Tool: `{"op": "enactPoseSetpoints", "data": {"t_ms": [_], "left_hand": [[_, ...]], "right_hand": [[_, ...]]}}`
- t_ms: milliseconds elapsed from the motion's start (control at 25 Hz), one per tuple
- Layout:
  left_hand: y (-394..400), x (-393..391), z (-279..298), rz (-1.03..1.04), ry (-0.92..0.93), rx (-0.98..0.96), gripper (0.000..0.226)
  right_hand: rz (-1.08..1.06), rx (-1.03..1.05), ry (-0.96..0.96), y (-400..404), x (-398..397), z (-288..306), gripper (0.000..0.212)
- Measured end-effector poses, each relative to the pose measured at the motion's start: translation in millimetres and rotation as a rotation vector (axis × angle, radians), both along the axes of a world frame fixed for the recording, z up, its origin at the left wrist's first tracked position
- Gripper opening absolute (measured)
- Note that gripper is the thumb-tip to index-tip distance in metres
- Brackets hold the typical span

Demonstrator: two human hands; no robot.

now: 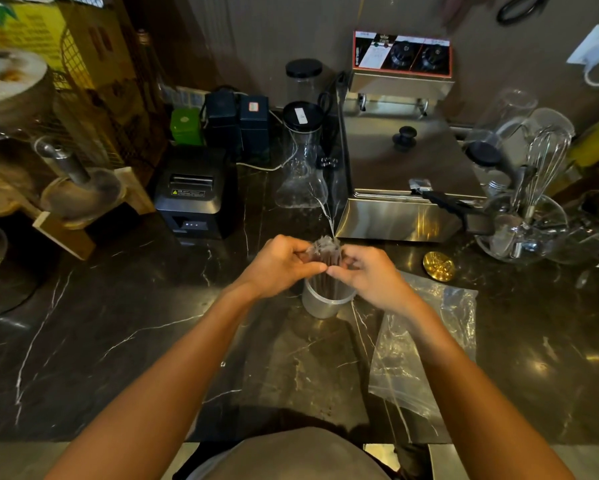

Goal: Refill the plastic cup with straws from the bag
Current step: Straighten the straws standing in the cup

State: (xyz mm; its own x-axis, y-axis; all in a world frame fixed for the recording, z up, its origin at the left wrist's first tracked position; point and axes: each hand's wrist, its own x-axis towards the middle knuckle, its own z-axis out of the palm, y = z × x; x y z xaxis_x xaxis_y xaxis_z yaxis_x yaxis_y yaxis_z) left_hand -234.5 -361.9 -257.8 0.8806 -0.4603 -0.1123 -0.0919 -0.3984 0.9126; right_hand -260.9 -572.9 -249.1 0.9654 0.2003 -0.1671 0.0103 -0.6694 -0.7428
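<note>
The fingers of both hands are curled inward and pinched around a bundle of dark straws, gripping it from either side. The left hand holds the left side of the bundle and the right hand holds the right side, with the thumbs and forefingers of the two hands nearly touching at the near side of the straws. The straws stand upright, their wrapped tops fanning out just above the hands and their lower ends inside the plastic cup.

The cup is translucent and stands on a dark marble-patterned counter, near the middle of the scene, directly below the hands. Both bare forearms reach forward from the near edge of the view.

To the right of the cup, just beside it and partly under the right forearm, a clear plastic bag lies flat and crumpled on the counter. Whether any straws are left inside it cannot be told.

Farther back, a stainless-steel fryer with two control knobs stands behind the cup, slightly to the right. A black receipt printer sits far left of the cup. Between them stands a clear glass carafe with a black lid. At the far right a glass holder containing a wire whisk stands on the counter, and a small round gold object lies near it, to the right of the hands.
</note>
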Motion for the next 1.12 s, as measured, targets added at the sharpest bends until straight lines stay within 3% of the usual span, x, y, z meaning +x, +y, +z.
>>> {"op": "enactPoseSetpoints", "data": {"t_ms": [80,240,320,400,480,600,800,920,1040,1120], "left_hand": [[-1,5,4,-0.005,0.018,0.01,0.021],[-5,10,5,-0.052,0.03,0.078,0.02],[-9,5,4,-0.006,0.028,0.062,0.012],[-11,0,0,0.102,0.056,-0.01,0.037],[-12,-6,-4,0.179,0.085,-0.08,0.049],[-11,-10,-7,0.196,0.032,-0.096,0.04],[-11,-10,-6,0.214,-0.08,-0.065,0.03],[-11,-12,-10,0.285,0.01,-0.047,0.047],[-14,-13,-10,0.215,0.056,0.014,0.075],[-18,-9,-10,0.171,0.039,0.039,0.067]], "right_hand": [[0.012,0.054,0.061,-7,7,12,0.026],[0.028,0.096,0.186,-16,16,18,0.004],[-0.044,0.053,0.14,-15,14,11,0.012],[-0.145,0.059,0.103,-16,11,1,0.021],[-0.178,0.083,0.086,-18,8,-6,0.026],[-0.155,0.076,0.062,-22,6,-13,0.032],[-0.223,0.08,0.037,-20,6,-15,0.019],[-0.284,0.118,0.053,-18,6,-20,0.033],[-0.269,0.137,0.077,-18,7,-21,0.039],[-0.218,0.131,0.068,-19,8,-23,0.04]]}}
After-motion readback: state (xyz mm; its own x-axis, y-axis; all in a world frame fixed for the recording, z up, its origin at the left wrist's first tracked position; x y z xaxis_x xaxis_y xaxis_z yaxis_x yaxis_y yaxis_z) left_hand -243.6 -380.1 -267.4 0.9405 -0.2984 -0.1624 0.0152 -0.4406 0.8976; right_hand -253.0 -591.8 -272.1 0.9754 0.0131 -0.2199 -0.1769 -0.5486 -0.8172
